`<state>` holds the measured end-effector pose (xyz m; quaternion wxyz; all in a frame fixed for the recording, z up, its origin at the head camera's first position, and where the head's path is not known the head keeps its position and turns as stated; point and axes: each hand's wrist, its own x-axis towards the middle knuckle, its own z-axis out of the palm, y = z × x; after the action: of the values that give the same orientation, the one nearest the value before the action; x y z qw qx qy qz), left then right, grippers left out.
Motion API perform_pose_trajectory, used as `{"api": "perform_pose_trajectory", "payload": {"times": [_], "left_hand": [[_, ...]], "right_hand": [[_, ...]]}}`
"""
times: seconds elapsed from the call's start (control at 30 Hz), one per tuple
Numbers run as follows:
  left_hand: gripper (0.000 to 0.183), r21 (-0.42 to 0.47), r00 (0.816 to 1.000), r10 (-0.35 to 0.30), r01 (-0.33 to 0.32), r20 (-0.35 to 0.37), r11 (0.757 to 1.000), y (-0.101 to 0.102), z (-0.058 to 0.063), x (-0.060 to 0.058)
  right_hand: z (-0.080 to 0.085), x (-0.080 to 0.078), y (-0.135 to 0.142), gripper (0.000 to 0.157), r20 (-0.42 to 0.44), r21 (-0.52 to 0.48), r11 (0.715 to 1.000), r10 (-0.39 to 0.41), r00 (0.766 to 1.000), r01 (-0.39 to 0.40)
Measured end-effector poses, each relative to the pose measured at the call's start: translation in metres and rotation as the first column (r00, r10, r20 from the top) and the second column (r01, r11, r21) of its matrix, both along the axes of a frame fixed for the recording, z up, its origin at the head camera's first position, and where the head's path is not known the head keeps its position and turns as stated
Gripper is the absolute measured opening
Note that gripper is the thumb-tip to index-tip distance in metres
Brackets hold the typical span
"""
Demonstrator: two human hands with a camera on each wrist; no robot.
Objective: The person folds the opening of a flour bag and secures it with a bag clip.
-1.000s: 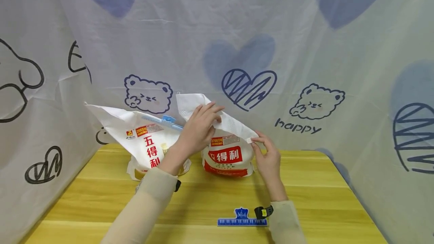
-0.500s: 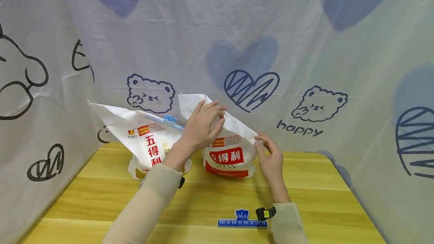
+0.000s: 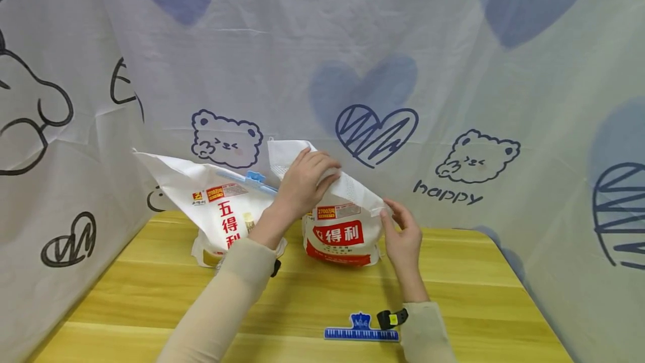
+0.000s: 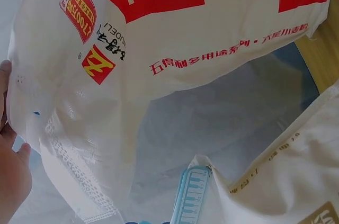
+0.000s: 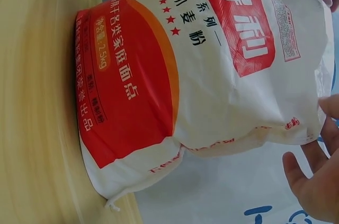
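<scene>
A white-and-red flour bag (image 3: pixel 339 234) stands upright on the table, its top folded over in a slanting flap. My left hand (image 3: pixel 304 181) grips the flap near its upper left, fingers bent over the edge. At the lower right end of the fold, my right hand (image 3: pixel 405 237) pinches the corner between thumb and fingers. In the right wrist view, the right hand (image 5: pixel 318 181) is at the bag's top corner. Left of it, a second flour bag (image 3: pixel 214 206) is closed with a light blue clip (image 3: pixel 255 179). The left forearm partly covers that bag.
A dark blue bag clip (image 3: pixel 360 329) with a piano-key pattern lies near the table's front, close to the right wrist's black strap (image 3: pixel 392 319). The wooden table (image 3: pixel 478 284) is bordered by a printed curtain (image 3: pixel 453 71) behind and at the sides.
The left hand's fingers have lowered and bent further over the flap. My right hand keeps its pinch on the corner. The view has shifted slightly.
</scene>
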<state>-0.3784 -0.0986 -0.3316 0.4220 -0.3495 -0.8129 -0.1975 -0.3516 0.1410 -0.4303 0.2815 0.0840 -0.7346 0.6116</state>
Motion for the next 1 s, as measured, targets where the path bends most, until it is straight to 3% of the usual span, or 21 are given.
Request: {"api": "perform_pose_trajectory", "payload": {"times": [0.17, 0.53, 0.73, 1.0], "left_hand": [[0.011, 0.032, 0.998, -0.029, 0.031, -0.048, 0.999, 0.0017, -0.0001, -0.0003], [0.009, 0.062, 0.998, -0.024, 0.028, -0.064, 0.998, 0.0042, -0.0002, 0.0013], [0.009, 0.063, 0.999, 0.006, -0.003, -0.033, 0.998, 0.0024, -0.0011, 0.0023], [0.008, 0.048, 0.999, 0.022, -0.021, -0.024, 0.999, 0.0021, -0.0033, 0.0001]], "right_hand": [[-0.0009, -0.0005, -0.0024, 0.029, -0.012, -0.001, 1.000, -0.029, 1.000, 0.029], [-0.0021, -0.0029, -0.0050, 0.020, -0.130, -0.028, 0.993, -0.119, 0.984, 0.116], [-0.0016, -0.0018, -0.0055, 0.017, -0.132, -0.001, 0.985, -0.172, 0.976, 0.174], [-0.0025, -0.0021, -0.0040, 0.018, -0.102, 0.018, 0.985, -0.166, 0.981, 0.169]]}}
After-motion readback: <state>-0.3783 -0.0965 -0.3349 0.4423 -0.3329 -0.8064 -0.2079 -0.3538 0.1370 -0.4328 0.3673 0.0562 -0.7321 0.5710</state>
